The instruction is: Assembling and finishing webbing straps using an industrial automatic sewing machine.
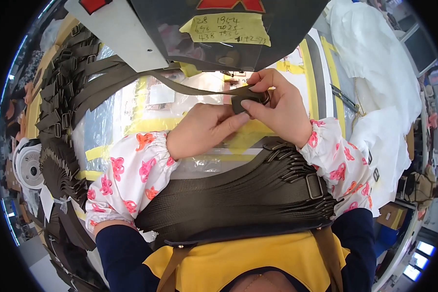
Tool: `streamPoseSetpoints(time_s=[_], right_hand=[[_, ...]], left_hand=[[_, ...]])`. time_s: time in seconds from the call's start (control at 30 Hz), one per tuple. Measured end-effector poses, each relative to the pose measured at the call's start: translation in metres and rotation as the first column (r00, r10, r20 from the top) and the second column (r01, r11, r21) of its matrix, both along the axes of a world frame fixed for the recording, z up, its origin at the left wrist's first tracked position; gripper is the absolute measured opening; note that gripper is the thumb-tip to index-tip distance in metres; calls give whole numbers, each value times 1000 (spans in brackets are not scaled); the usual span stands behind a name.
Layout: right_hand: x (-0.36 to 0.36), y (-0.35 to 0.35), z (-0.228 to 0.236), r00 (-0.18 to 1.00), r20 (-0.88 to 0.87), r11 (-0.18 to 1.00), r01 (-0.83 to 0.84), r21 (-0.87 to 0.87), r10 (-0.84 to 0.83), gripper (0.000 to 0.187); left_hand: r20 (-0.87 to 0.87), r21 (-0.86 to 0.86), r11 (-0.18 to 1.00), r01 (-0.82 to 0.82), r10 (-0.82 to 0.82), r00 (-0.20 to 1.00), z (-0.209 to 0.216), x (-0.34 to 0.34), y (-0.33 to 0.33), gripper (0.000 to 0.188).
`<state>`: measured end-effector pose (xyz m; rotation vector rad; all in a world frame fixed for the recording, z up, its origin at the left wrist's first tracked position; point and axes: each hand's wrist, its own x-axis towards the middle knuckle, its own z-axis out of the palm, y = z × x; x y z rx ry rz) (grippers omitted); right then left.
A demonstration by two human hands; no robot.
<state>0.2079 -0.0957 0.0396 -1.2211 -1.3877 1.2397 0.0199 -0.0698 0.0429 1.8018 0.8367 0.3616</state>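
Note:
An olive-brown webbing strap [194,89] runs in from the left, and its folded end is between my two hands, just below the dark machine head. My right hand [283,108] pinches this end with thumb and index finger, beside a dark buckle [264,97] that the fingers partly cover. My left hand [199,127] is closed on the lower side of the same fold, its thumb stretched along it and its other fingertips hidden. In front of my body lies a thick stack of similar straps [219,194], with metal buckles [314,186] bunched at its right end.
The sewing machine head [224,29] overhangs the work. More buckled straps [58,102] are heaped at the left, near a white fan [30,165]. Thread snips [344,99] lie at the right beside white sheeting [379,73]. Yellow tape [98,153] crosses the tabletop.

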Motion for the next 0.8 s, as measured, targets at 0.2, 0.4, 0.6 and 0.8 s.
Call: streamPoseSetpoints(time_s=[0.2,0.4,0.6,0.8], right_hand=[[-4,0,-9,998,55,923,-50,381,31,28],[-5,-2,-7,961,275,883,-142,448,15,31],[-12,2,-11,906,372,848,-30,530,-200,40],[-7,9,-25,954,232,889,67,453,-190,44]], left_hand=[[182,-352,899,-260,339,923,-4,4,5,27],[233,-297,889,-348,421,877,-11,8,12,18],[185,-386,826,-411,506,842,-4,10,15,17],[270,128,864,-486,441,856,-24,19,22,17]])
